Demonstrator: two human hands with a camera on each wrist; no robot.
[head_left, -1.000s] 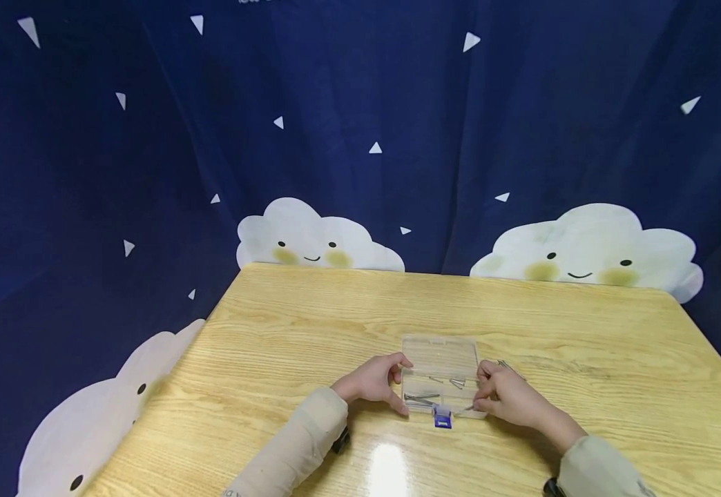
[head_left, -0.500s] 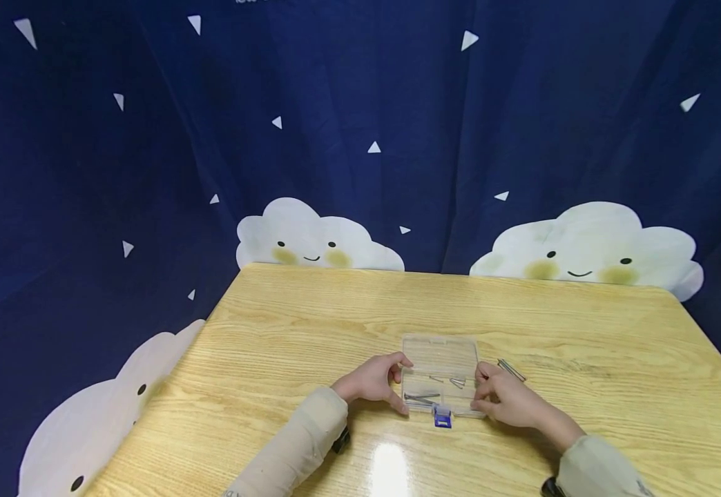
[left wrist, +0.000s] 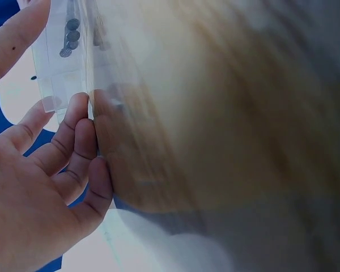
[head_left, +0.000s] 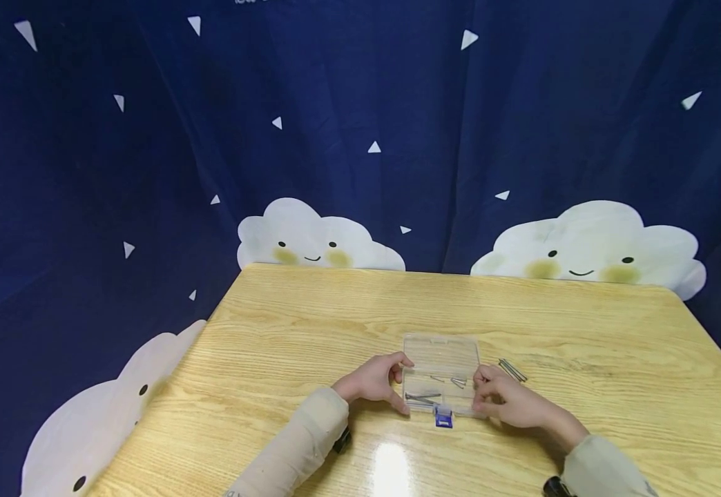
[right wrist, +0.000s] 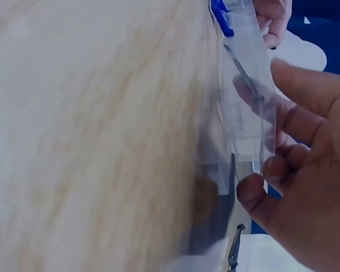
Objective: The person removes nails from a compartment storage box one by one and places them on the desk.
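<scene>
A clear plastic box [head_left: 440, 352] lies with its lid back on the table, its blue latch [head_left: 443, 417] at the front. My left hand [head_left: 373, 378] grips the left end, thumb at the front corner and fingers farther back. My right hand [head_left: 510, 399] is at the right end, thumb and fingers apart, fingertips at the wall. Long nails [head_left: 421, 399] lie in the front left compartment, and small ones [head_left: 458, 382] farther back. In the right wrist view a single nail [right wrist: 243, 71] lies in the compartment beside my right fingers. Round nail heads [left wrist: 72, 35] show in the left wrist view.
Several loose nails [head_left: 512, 370] lie on the wooden table [head_left: 311, 310] just beyond my right hand. A dark blue curtain [head_left: 335, 138] with white clouds and triangles hangs behind the table and along its left side.
A second ago my right hand held a thin nail over the front right of the box; it has let go, and the fingers have parted slightly. My left hand has stayed put.
</scene>
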